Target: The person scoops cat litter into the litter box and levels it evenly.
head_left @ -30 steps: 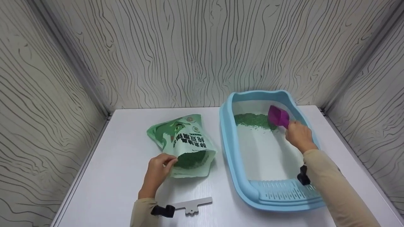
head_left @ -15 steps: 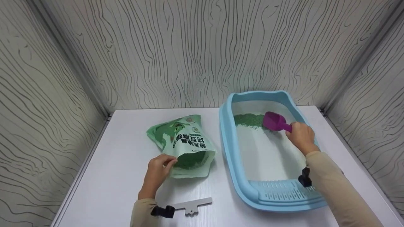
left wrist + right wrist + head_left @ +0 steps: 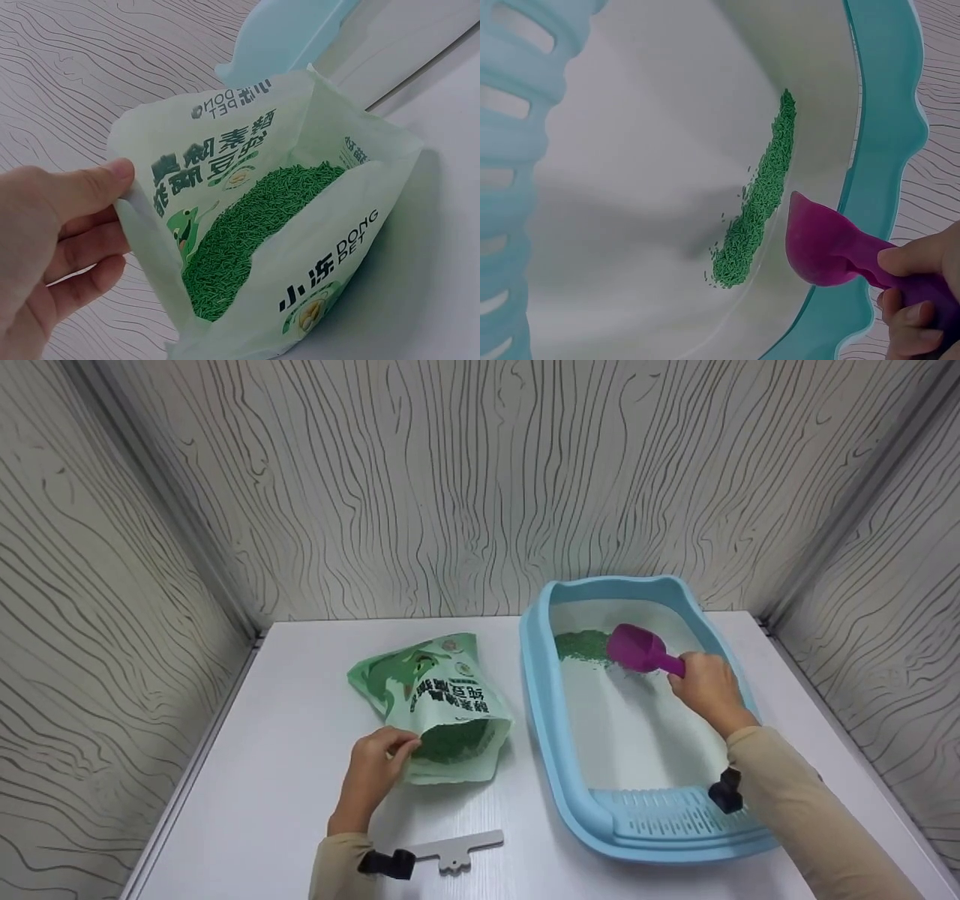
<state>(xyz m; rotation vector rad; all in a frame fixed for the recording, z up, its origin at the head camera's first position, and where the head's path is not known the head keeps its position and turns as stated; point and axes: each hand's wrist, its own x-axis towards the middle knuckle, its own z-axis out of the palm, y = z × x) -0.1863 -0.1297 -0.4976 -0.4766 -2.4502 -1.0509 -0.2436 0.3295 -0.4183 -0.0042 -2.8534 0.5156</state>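
Observation:
On the left of the table lies a pale green cat litter bag (image 3: 442,682), its mouth gaping toward the person. My left hand (image 3: 381,761) pinches the bag's left rim between thumb and fingers; the left wrist view shows green pellets (image 3: 255,225) inside. My right hand (image 3: 709,686) grips the handle of a purple scoop (image 3: 634,648) above the far part of a light blue litter box (image 3: 546,712). In the right wrist view the scoop (image 3: 825,244) shows its underside, beside a strip of green pellets (image 3: 757,202) on the white box floor. Its bowl's inside is hidden there.
A grey flat clip (image 3: 454,851) lies on the white table (image 3: 277,765) near its front, partly behind the left wrist's black mount. The box has a slotted step (image 3: 675,814) at its near end. Wood-patterned panels (image 3: 420,487) enclose the table at back and sides.
My right hand has turned the scoop and shifted it left across the far end of the litter box, over the pellets. The left hand and the bag have not moved.

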